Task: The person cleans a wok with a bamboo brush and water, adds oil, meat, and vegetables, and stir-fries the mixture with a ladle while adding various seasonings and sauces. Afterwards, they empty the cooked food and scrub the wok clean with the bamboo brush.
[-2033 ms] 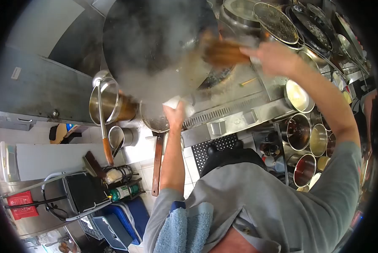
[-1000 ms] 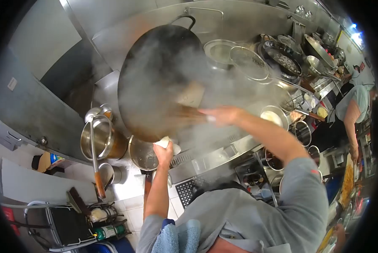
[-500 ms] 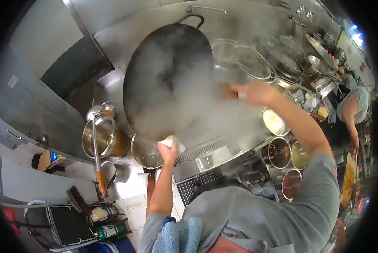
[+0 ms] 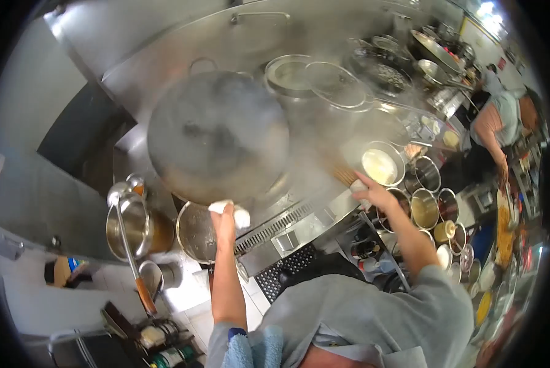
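My left hand (image 4: pixel 224 219) is closed round a folded white cloth (image 4: pixel 239 216) at the near rim of a large dark wok (image 4: pixel 216 132). Steam hangs over the wok and blurs its inside. To the right of the wok, my right hand (image 4: pixel 373 193) is closed on a bamboo brush (image 4: pixel 344 174), whose bristles point up and left into the steam. A metal pot of pale yellow content (image 4: pixel 379 165) stands just beyond that hand. Below the wok's near edge sits a round strainer (image 4: pixel 196 232), partly behind my left hand.
At left a metal pot (image 4: pixel 127 227) bears a wooden-handled ladle (image 4: pixel 131 257). Mesh strainers (image 4: pixel 335 84) and pans stand at the back. Several metal containers (image 4: pixel 424 207) stand at right. A person (image 4: pixel 502 126) bends over a counter at far right. A perforated mat (image 4: pixel 284 273) lies on the floor.
The wok has gone from tilted up to lying flatter. My right hand with the brush has moved down, nearer my body. My left hand still holds the cloth at the rim. The view has shifted.
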{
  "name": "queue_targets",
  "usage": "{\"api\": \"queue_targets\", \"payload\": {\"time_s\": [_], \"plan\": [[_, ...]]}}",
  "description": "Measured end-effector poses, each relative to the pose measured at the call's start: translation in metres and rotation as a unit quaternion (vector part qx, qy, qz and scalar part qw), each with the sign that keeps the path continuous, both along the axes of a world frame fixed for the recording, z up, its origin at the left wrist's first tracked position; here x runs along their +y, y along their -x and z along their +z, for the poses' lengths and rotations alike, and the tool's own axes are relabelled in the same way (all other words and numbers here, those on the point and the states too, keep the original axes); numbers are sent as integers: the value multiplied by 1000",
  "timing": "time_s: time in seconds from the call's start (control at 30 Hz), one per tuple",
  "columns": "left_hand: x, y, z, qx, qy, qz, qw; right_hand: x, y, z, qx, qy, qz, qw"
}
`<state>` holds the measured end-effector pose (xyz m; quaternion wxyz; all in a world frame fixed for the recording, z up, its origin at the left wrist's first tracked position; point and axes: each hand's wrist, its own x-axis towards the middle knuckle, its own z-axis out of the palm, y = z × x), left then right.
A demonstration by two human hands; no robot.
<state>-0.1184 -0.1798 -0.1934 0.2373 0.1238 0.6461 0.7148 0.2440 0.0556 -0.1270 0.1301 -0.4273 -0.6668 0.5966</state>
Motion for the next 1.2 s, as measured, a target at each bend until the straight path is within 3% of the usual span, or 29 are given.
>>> {"api": "queue_targets", "payload": {"time_s": [0.03,0.13,0.17,0.23,0.33,0.37,0.47,0.5,0.53,0.6,0.63,0.67,0.7,0.73,0.77,0.8,0.83,0.87,1.0,1.07,1.2], "plan": [[5,-2,8,-65,-20,-27,997,-1,-1,-30,75,77,-47,993],[25,7,13,-246,-122,-64,959,-36,10,-30,114,28,-113,987],[30,6,27,-239,-51,-89,966,-35,9,-30,106,33,-102,989],[42,1,23,-261,-73,-77,959,-33,2,-33,86,49,-90,991],[49,-1,31,-291,-62,-78,952,12,0,-133,-24,-128,8,991],[52,-1,36,-294,-44,-76,952,4,12,-104,-141,-108,38,983],[49,5,32,-301,-62,-96,947,-1,25,-113,-111,-159,105,976],[47,1,33,-293,-99,-84,947,-2,30,-92,-165,-123,130,970],[43,-2,31,-285,-136,-77,946,9,24,-73,-157,-132,159,966],[22,-2,10,-208,-268,-167,926,40,16,-30,-138,-156,220,953],[0,-9,19,-308,-206,-74,926,66,6,-7,-56,-134,156,977],[-18,-29,47,-302,-124,-32,945,103,-11,19,-45,-328,130,935],[-38,-40,48,-278,-99,-3,956,154,-24,45,82,-362,94,924],[-59,-48,49,-272,-69,8,960,196,-37,75,5,-486,33,873],[-83,-49,37,-264,-39,16,964,226,-48,111,-45,-530,-33,846],[-99,-56,40,-269,-19,5,963,281,-67,110,-91,-585,-58,804],[-116,-56,22,-266,-16,73,961,315,-86,108,-184,-558,-69,806],[-126,-64,28,-277,-24,67,958,333,-102,109,-275,-526,-78,801],[-152,-78,22,-289,-35,119,949,310,-125,124,-403,-315,31,859],[-155,-83,28,-300,-51,107,947,311,-139,103,-393,-260,10,882],[-139,-76,30,-289,-38,154,944,257,-129,78,-206,-121,68,969]]}}
